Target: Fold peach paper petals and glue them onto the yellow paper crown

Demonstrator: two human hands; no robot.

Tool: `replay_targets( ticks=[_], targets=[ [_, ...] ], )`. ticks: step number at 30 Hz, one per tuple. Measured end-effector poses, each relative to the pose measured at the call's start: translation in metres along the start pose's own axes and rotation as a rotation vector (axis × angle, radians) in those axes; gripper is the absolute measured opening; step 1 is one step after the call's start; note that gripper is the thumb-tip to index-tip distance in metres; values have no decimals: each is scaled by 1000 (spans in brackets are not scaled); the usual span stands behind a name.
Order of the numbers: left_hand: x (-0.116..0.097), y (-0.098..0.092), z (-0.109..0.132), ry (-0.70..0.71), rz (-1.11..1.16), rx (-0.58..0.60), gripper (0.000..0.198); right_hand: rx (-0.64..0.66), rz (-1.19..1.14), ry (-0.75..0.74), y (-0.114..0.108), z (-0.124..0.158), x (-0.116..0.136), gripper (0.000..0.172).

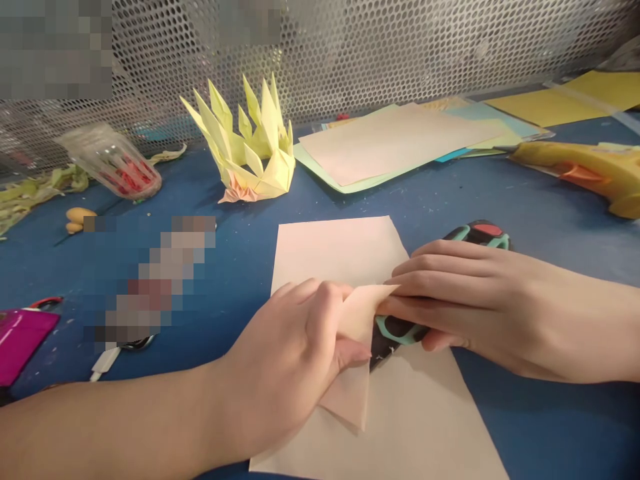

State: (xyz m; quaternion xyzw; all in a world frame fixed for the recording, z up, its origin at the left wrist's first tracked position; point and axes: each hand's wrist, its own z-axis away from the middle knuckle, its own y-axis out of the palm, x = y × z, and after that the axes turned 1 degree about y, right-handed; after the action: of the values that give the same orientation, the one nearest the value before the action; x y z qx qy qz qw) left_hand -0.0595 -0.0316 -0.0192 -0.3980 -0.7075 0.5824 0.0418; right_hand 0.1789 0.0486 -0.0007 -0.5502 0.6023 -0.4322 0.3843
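Note:
My left hand (305, 340) is closed around a small folded piece of pale pink paper (360, 310), its thumb pressed along the lower part. From the right, my right hand (500, 307) meets the pointed upper corner of that fold with its fingers close together. Partly covered by my right hand lies a black and teal tool (483, 231) with a red part on top; its kind is hidden. Beneath both hands a large pale pink sheet (335, 250) lies on the blue table (240, 260).
Behind stand a yellow folded-paper crown (270, 170) and a tilted clear jar (117, 163) with red bits. Stacked coloured paper (380, 143) lies at the back, and a yellow-orange glue gun (585, 167) at right. A magenta object (25, 340) sits at left. A perforated metal panel (380, 53) closes the back.

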Motion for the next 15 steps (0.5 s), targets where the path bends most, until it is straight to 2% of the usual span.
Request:
replay_targets(
  ticks=[9, 15],
  targets=[
    [0, -4, -2, -41, 78, 68, 15, 3, -8, 72, 1, 1, 6, 31],
    [2, -3, 0, -55, 85, 73, 14, 5, 3, 55, 0, 1, 5, 32]
  ],
)
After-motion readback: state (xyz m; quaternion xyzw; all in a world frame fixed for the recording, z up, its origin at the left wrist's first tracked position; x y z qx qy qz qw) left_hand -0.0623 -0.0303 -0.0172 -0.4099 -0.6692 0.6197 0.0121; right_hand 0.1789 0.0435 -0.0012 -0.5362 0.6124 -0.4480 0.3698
